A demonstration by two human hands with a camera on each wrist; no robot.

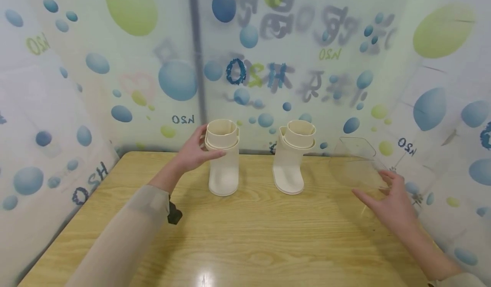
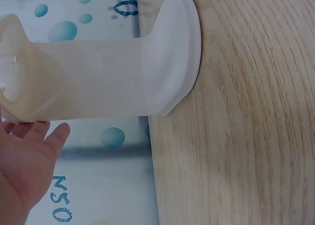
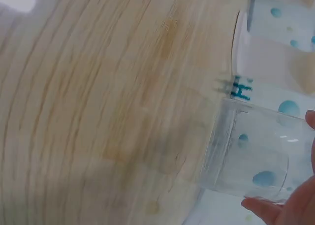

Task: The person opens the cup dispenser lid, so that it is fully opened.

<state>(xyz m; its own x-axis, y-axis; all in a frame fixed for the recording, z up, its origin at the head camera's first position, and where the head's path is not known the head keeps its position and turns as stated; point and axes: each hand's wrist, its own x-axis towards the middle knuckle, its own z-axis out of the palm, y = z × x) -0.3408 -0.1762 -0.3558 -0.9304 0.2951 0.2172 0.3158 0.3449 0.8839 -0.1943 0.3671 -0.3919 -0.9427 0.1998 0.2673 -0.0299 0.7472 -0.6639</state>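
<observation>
My left hand (image 1: 193,150) is at the left side of a cream-white stand (image 1: 223,167), whose top carries a round cup-like holder. In the left wrist view the fingers (image 2: 37,131) lie along the holder's side, and the thumb is straight and apart from the stand's column. A clear plastic box (image 3: 261,151) is between the thumb and fingers of my right hand (image 1: 395,201), which grips it at the right of the table. The box's outline is faint in the head view. Whether its base touches the table I cannot tell.
A second cream-white stand (image 1: 288,167) of the same shape is upright at the table's back edge, between the first stand and the clear box. The wooden table (image 1: 245,236) backs onto a patterned curtain (image 1: 245,44), with more curtain on both sides.
</observation>
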